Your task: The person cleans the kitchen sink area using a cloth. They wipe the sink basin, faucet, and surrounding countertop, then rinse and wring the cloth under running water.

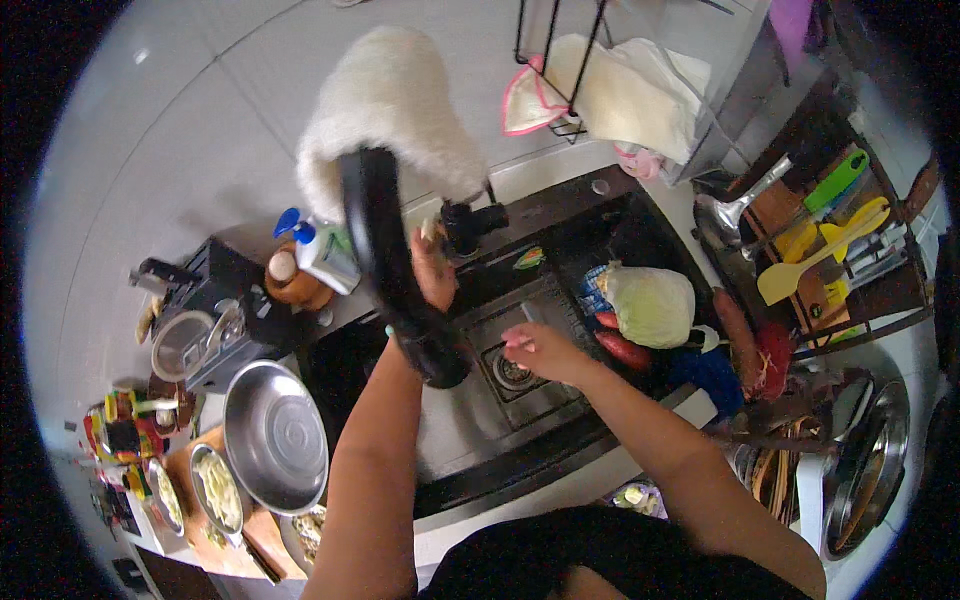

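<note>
The left hand [434, 272] reaches past the black tap [378, 240] toward a dark fitting [470, 226] on the far edge of the sink [500, 478], its fingers pointing away; the tap hides part of it, so I cannot tell whether it pinches anything. The right hand [540, 354] hangs over the drain [512, 372] with fingers loosely bent, and whether something small sits in them cannot be told. The tap arches up over the left part of the basin, its spout leaning toward the near side. It seems best to guide the left wrist around the spout without knocking it, and to hold the right hand low over the basin so drips stay inside. A fluffy white cloth [390, 110] drapes over the tap's top and could snag or get wet. To the right, a pale green cabbage [652, 307] crowds that forearm's path; a pump bottle [326, 256] stands far left, and a steel bowl [276, 437] sits on the surface [590, 482] at near left
</note>
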`<action>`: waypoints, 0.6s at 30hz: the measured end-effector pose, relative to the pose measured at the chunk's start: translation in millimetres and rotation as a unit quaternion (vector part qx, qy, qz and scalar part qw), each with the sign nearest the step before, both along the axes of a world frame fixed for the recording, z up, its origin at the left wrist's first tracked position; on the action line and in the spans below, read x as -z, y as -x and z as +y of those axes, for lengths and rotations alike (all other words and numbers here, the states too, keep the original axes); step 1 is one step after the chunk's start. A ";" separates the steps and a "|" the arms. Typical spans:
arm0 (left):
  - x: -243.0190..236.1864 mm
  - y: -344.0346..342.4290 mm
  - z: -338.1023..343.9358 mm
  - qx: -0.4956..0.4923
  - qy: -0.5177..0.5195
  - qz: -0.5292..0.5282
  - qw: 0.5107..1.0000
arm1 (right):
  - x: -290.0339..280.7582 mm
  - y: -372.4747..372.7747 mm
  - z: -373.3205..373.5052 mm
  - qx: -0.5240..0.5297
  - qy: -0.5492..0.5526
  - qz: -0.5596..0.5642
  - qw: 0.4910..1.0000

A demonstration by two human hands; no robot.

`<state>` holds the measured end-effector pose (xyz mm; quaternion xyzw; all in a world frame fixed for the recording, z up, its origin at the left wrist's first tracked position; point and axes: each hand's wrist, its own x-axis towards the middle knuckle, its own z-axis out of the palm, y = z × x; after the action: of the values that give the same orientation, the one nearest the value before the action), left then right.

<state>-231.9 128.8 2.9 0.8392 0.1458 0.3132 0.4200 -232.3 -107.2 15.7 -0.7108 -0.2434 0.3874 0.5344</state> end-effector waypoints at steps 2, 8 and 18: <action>-15.2 -8.9 2.0 0.000 -0.237 0.082 0.968 | 8.6 -4.3 -12.2 -0.001 0.001 -0.067 0.998; 10.8 -51.9 52.2 0.101 -0.028 0.197 0.975 | 11.5 -36.1 -27.6 -0.007 0.025 -0.174 0.984; -28.6 -24.2 10.6 -0.051 -0.177 0.142 0.973 | -7.0 -184.6 66.4 -0.015 0.011 -0.575 0.818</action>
<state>-207.6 139.3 31.5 0.9277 0.1884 0.2326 0.2233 -47.7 -40.8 22.7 -0.8064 -0.5125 -0.0813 0.2837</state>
